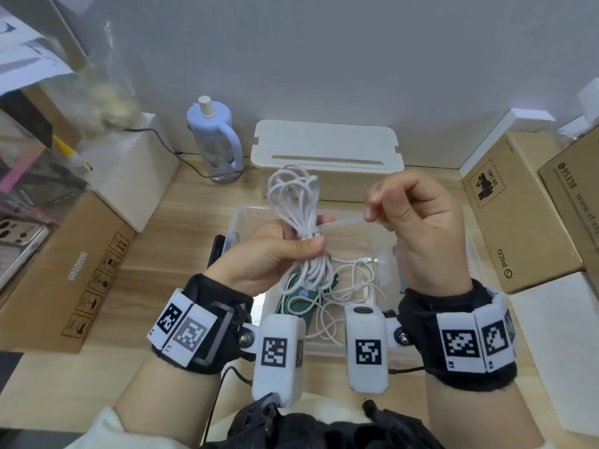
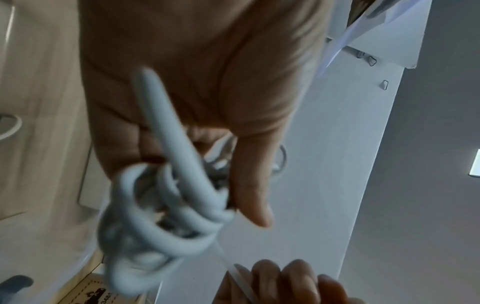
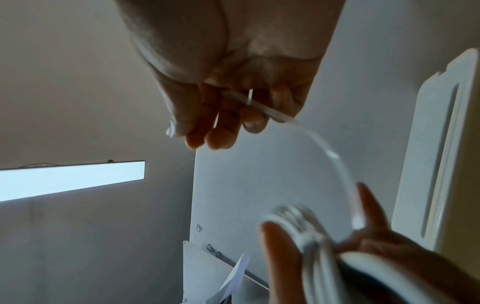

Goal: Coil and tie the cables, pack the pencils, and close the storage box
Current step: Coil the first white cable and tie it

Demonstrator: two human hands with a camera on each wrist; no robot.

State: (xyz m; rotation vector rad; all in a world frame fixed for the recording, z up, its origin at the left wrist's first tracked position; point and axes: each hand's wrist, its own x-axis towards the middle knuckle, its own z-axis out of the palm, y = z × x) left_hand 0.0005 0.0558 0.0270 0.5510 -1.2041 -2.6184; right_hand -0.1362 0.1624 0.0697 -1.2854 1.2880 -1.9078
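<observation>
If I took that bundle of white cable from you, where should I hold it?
Grip the coiled white cable at its cinched waist, beside the left hand, coming from the side. The cable tie gathers the strands there; the loops above and below splay loosely.

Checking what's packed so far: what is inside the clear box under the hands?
Inside the clear box: a loose white cable and a green packet. Hands and wrist cameras cover the rest.

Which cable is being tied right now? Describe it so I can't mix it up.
Over the clear plastic storage box at table centre, the left hand grips a coiled white cable bundle. The right hand pulls a translucent tie strap around it. Unlike the loose white cable in the box, it is looped and lifted.
</observation>
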